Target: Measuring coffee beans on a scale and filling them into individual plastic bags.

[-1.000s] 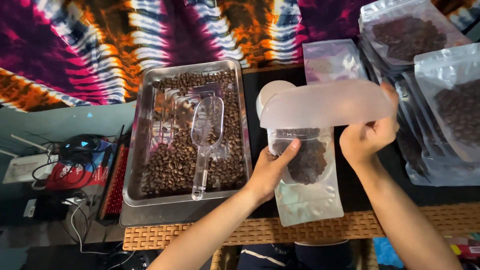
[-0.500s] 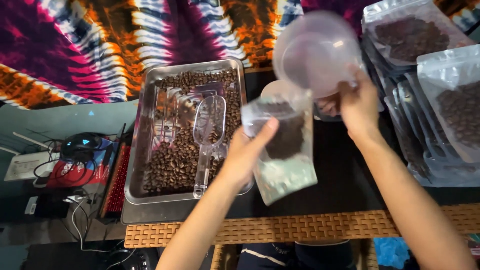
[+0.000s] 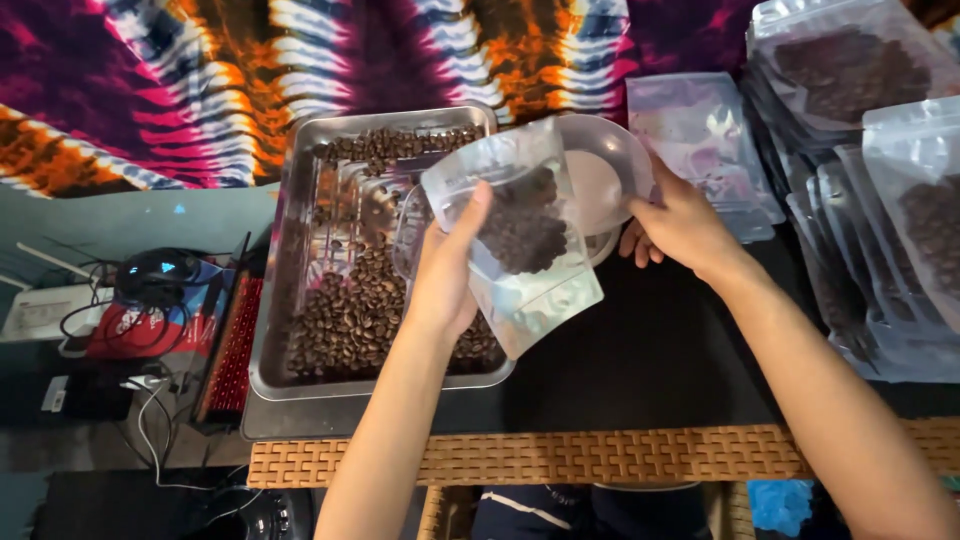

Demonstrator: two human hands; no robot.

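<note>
My left hand (image 3: 445, 270) holds a clear plastic pouch (image 3: 515, 235) partly filled with coffee beans, tilted above the right edge of a metal tray (image 3: 300, 250) of loose beans. My right hand (image 3: 680, 225) grips the rim of a translucent round plastic bowl (image 3: 605, 175) just behind the pouch. A clear plastic scoop (image 3: 405, 235) lies in the tray, mostly hidden behind the pouch and my left hand.
Stacked pouches filled with beans (image 3: 880, 170) lie at the right. An empty pouch (image 3: 700, 135) sits behind the bowl. A tie-dye cloth (image 3: 300, 60) covers the back. Cables and a red device (image 3: 150, 320) lie at the left. A woven edge (image 3: 560, 455) runs along the front.
The bowl has come down from above the pouch to the table. The pouch has shifted left over the tray edge and tilted.
</note>
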